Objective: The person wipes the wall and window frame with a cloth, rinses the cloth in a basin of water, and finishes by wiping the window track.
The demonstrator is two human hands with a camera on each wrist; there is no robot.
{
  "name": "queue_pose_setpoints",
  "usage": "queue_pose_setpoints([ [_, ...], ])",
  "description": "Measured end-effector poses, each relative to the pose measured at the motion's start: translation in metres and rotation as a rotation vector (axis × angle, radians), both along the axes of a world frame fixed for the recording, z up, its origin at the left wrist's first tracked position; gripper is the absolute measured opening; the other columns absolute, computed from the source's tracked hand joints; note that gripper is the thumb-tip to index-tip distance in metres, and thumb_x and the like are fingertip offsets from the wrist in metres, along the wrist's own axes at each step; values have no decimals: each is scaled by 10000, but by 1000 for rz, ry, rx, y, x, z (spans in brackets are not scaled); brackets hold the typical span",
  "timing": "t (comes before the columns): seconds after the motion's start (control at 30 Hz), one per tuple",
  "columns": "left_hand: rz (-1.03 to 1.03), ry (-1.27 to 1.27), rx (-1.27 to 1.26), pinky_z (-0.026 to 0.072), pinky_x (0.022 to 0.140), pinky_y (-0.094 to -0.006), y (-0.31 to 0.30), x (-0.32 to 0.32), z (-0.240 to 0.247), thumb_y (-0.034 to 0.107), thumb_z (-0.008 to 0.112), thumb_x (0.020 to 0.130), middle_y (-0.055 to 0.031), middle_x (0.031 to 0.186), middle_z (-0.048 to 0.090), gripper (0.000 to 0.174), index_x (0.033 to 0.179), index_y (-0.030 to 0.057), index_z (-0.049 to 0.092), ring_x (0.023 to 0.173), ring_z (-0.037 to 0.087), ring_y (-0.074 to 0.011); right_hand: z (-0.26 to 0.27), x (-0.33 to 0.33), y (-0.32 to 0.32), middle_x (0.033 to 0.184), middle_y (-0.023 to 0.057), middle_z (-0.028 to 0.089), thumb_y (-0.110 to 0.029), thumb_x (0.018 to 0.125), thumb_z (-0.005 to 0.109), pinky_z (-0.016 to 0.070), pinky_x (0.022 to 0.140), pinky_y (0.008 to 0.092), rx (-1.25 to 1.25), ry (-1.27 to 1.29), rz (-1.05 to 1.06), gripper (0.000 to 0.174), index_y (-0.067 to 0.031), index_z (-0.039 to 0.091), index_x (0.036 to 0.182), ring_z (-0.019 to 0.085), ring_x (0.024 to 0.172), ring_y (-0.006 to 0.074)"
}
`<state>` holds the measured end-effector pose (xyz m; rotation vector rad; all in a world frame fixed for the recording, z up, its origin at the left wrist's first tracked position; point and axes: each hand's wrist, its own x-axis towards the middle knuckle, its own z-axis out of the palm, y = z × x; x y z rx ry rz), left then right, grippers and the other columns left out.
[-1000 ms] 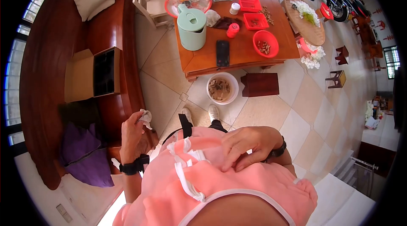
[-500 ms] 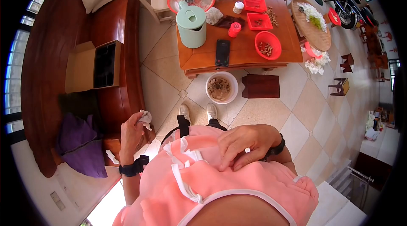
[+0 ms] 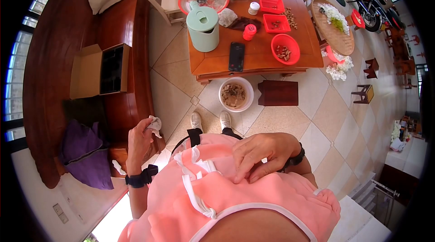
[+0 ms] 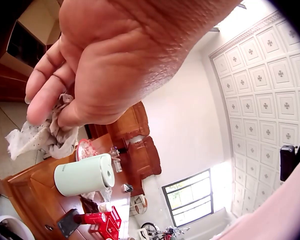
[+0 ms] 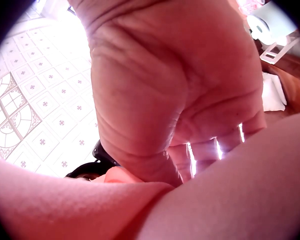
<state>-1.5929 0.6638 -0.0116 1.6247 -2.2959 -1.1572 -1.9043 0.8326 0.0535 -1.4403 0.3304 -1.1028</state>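
In the head view my left hand (image 3: 139,141) is raised at the left, holding a crumpled white tissue (image 3: 155,126) between thumb and fingers. The left wrist view shows the same tissue (image 4: 50,132), with dark specks on it, bunched under the fingertips. My right hand (image 3: 265,153) is at the front of the pink garment (image 3: 253,196), its bent fingers and thumb pinching the cloth. Up close in the right wrist view, the pink cloth (image 5: 135,207) rises in folds to the thumb and hides the fingertips. White ties (image 3: 195,194) hang down the garment's front.
Ahead stands a wooden table (image 3: 267,53) with a green jug (image 3: 202,31), a phone (image 3: 236,56) and a red bowl of peanuts (image 3: 285,49). On the floor are a white bucket (image 3: 235,94) and a dark stool (image 3: 278,93). A wooden bench (image 3: 108,29) runs along the left.
The head view has shifted slightly, moving the table and bench a little in the picture. Both hands keep their hold in about the same places.
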Motion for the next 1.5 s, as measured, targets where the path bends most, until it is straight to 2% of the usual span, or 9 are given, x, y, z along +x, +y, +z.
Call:
queue_pose_setpoints([
  [0.2,-14,28,-4,519,550,-238,-1,1,-3,-7,509,830,-141,932,675,286,1095,-31,615,684,647,-160,2,1,1,874,92,613,-31,783,692,426,662,325,-3,-5,-12,223,6,672,1002,564,742,231],
  [0.3,-2,31,-20,510,566,-274,1,-1,-4,5,508,818,-173,908,675,299,1100,-18,605,577,643,-196,3,-1,3,875,91,616,-36,782,695,428,672,327,5,-3,-10,226,4,673,1004,566,752,231],
  [0.73,103,13,-57,511,577,-279,32,-7,-6,1,524,786,-173,908,671,320,1094,-10,611,567,641,-207,-1,-22,12,876,90,620,-37,789,689,426,669,328,-24,-4,58,219,0,674,1004,565,754,234],
  [1.03,305,-39,7,532,538,-276,101,10,-13,-26,516,810,-148,945,676,308,1104,-8,607,673,668,-194,-16,-31,-4,898,112,611,-38,813,668,430,676,338,16,-41,323,195,14,643,1000,561,768,254],
  [1.2,428,21,-31,514,497,-261,149,48,-25,-25,521,831,-145,912,676,290,1110,-12,601,639,657,-176,-6,-13,-23,927,120,616,-44,827,657,437,688,349,-3,-2,526,189,15,631,1004,562,788,265],
  [1.23,466,31,-30,512,493,-260,157,54,-21,-24,523,831,-145,906,675,287,1107,-13,601,629,653,-172,-7,-6,-24,824,64,595,-89,846,647,429,632,299,-39,-13,525,187,-34,625,1024,543,744,198],
  [1.33,558,50,-64,500,490,-259,182,76,-20,-5,525,835,-138,873,674,274,1097,-19,603,589,629,-153,0,14,-27,942,126,622,-60,839,647,440,697,350,-51,17,626,194,10,630,1020,566,797,262],
  [1.5,702,95,-93,487,485,-251,237,118,-19,32,533,839,-123,798,660,244,1062,-30,610,560,605,-135,3,69,-10,834,100,596,-79,845,644,431,672,331,-13,-22,739,190,1,640,1017,549,756,238],
])
